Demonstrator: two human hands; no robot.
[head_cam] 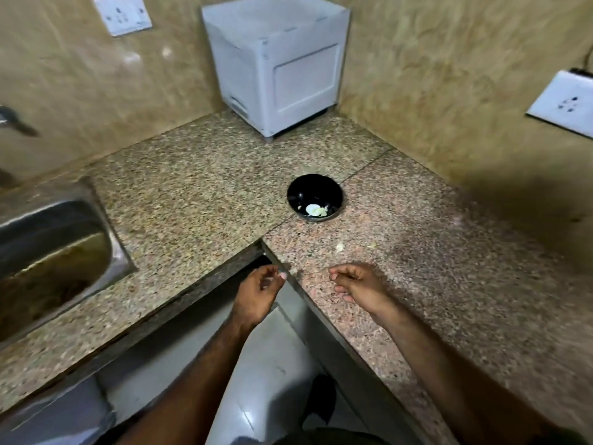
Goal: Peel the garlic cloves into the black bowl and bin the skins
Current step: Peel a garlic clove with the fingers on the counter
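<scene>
A white box [276, 65] fills the tabletop [192, 187] corner, a steel sink [54, 252] lies left. The black bowl [314, 197] sits mid-tabletop with pale peeled garlic [316, 210] inside; its axis is unclear. Left hand [258, 292] and right hand [359, 282] hover nearer, fingers loosely curled, grasping nothing visible.

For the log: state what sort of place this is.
Most likely a home kitchen corner: a speckled granite countertop, a steel sink set into it, and a black bowl holding peeled garlic.
</scene>
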